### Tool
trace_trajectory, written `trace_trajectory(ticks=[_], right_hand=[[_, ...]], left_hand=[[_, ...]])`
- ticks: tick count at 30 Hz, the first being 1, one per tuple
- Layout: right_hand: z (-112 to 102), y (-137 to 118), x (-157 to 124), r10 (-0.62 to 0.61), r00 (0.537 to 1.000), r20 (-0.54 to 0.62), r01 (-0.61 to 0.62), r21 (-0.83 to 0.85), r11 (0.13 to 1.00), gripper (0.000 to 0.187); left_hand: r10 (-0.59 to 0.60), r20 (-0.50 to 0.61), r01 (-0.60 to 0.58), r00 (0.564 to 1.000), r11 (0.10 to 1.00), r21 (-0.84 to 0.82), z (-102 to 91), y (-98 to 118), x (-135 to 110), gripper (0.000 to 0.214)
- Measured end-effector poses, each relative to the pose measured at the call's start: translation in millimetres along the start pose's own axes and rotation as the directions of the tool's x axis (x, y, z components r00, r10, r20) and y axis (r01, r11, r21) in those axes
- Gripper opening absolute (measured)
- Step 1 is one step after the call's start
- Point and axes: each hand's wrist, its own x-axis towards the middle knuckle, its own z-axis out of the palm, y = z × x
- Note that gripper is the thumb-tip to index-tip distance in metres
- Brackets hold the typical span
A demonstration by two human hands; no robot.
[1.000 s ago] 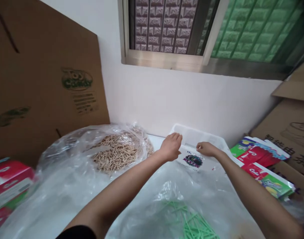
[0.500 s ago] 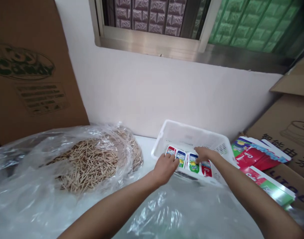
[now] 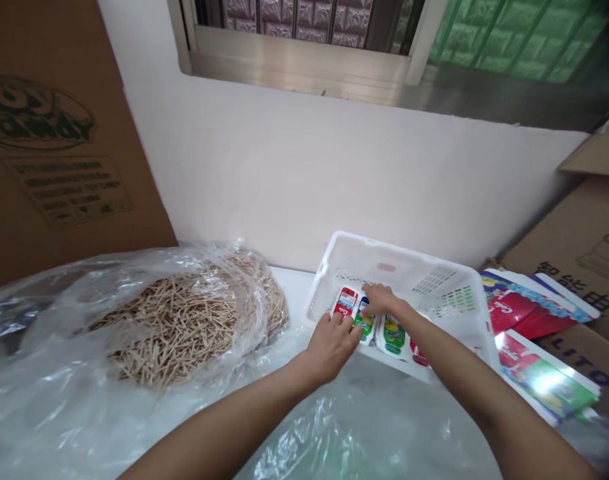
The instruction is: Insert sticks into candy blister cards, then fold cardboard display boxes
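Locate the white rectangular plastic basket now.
In the head view, the white rectangular plastic basket sits right of centre, between the clear plastic bag of tan sticks on its left and red-and-green printed cartons on its right.

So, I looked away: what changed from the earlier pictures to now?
The right hand moved left inside the basket; the left hand drew back to its front edge. A white printed surface no longer shows; packets do. Any grip is unclear. The bag of sticks stayed put.

a white surface [image 3: 295, 288] is partly covered by clear plastic [image 3: 59, 407] holding sticks [image 3: 184, 327]. a white basket [image 3: 409, 257] is set alongside.
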Motion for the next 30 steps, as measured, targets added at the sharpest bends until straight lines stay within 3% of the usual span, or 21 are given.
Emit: trace_trajectory(ticks=[5,9,13,17,21,23,25,27,28,29,30], right_hand=[[-8.9,-4.4,-4.7,-0.075,0.997,0.024,0.071,0.138,0.988,0.028],[-17.7,-1.3,-22.5,-0.136,0.983,-0.127,0.166,0.272,0.948,0.019],[-36.8,12.7,-46.2,-0.02,0.928,-0.373,0.157,0.341,0.927,0.013],[-62.9,36.3,-77.1,0.175,0.812,-0.557,0.118,0.45,0.885,0.022],[-79.9,50.6,-112.8,0.316,0.714,-0.624,0.143,0.573,0.807,0.037],[-84.8,50.3,-134.2,0.347,0.701,-0.623,0.208,0.644,0.736,0.041],[-88.3,43.8,-159.3,0.366,0.716,-0.595,0.302,0.735,0.607,0.042],[-89.2,30.0,-187.1,0.337,0.77,-0.542,0.376,0.812,0.447,0.042],[-88.0,20.3,-201.2,0.297,0.807,-0.51,0.39,0.838,0.381,0.042],[-85.3,9.0,-215.0,0.241,0.845,-0.477,0.387,0.857,0.34,0.042],[-81.0,-3.6,-228.1,0.176,0.878,-0.444,0.379,0.872,0.309,0.042]], left_hand=[[-0.008,-0.024,0.008,1.0,1.0,-0.006,0.2,-1.7,3.4,0.014],[-0.032,-0.01,0.032,0.999,0.999,-0.017,-3.3,-5.3,13.5,0.015],[-0.057,0.016,0.058,0.998,0.996,-0.067,-8.4,-12.2,32.3,0.018],[-0.051,0.011,0.052,0.999,0.99,-0.129,-10.2,-18.6,49.0,0.022],[-0.057,-0.015,0.051,0.998,0.964,-0.261,-16.6,-25.5,52.5,0.032],[-0.111,-0.061,0.083,0.992,0.932,-0.353,-28.4,-31.0,48.9,0.042],[-0.195,-0.103,0.132,0.975,0.892,-0.432,-48.3,-35.2,40.2,0.047],[-0.285,-0.132,0.157,0.949,0.794,-0.587,-74.0,-33.0,24.2,0.045],[-0.34,-0.127,0.149,0.932,0.678,-0.719,-87.4,-28.0,12.8,0.044],[-0.394,-0.097,0.127,0.914,0.504,-0.854,-100.1,-19.8,-0.8,0.046],[-0.431,-0.03,0.097,0.902,0.269,-0.958,-111.3,-8.6,-16.3,0.051]])
